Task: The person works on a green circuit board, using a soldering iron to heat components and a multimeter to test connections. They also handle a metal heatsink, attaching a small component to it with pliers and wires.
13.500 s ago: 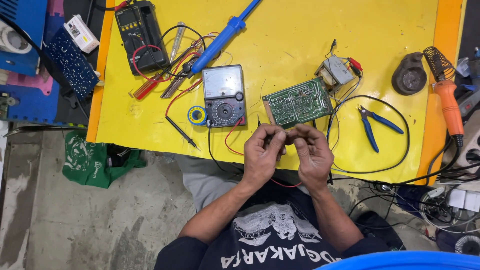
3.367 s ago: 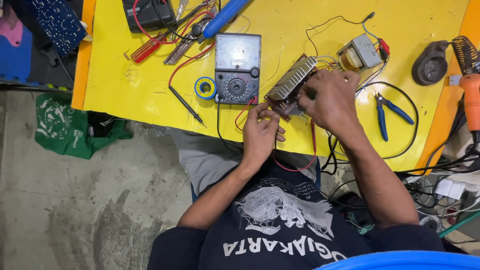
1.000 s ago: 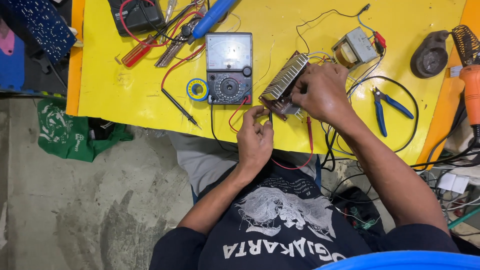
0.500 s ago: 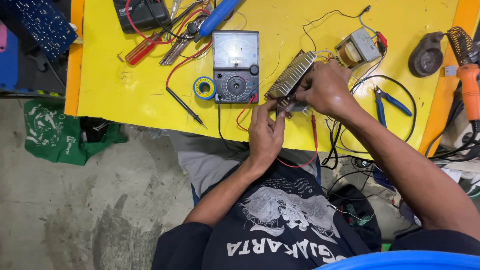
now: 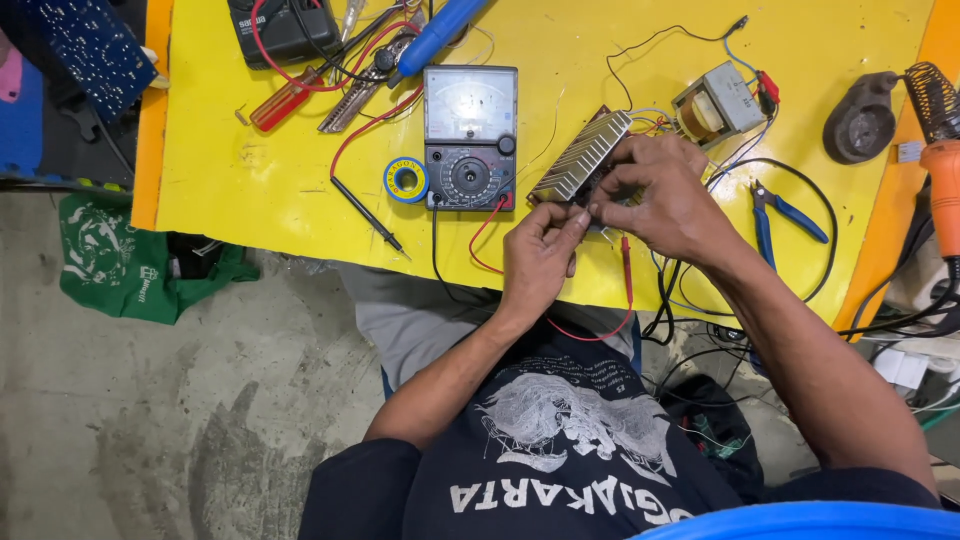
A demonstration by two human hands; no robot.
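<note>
My right hand [image 5: 665, 195] holds a circuit board [image 5: 580, 160] tilted up on its edge over the yellow table [image 5: 250, 190], its ridged solder side facing me. My left hand [image 5: 540, 255] reaches up from below. Its thumb and fingertips pinch something small at the board's lower corner, touching the right hand's fingertips; what it is cannot be made out. Thin wires run from the board to a small transformer [image 5: 718, 105] just behind it.
An analogue multimeter [image 5: 470, 135] lies left of the board, with a red probe [image 5: 627, 265], a black probe [image 5: 368, 215] and a blue-and-yellow roll [image 5: 406, 180] near it. Blue-handled pliers [image 5: 780, 215] and an orange soldering iron [image 5: 940, 180] lie right. A red screwdriver [image 5: 285, 100] lies far left. A green cloth [image 5: 130, 265] is on the floor.
My left hand has risen slightly toward the board, and its fingertips now meet the right hand's at the board's lower corner. The board stays tilted in my right hand.
</note>
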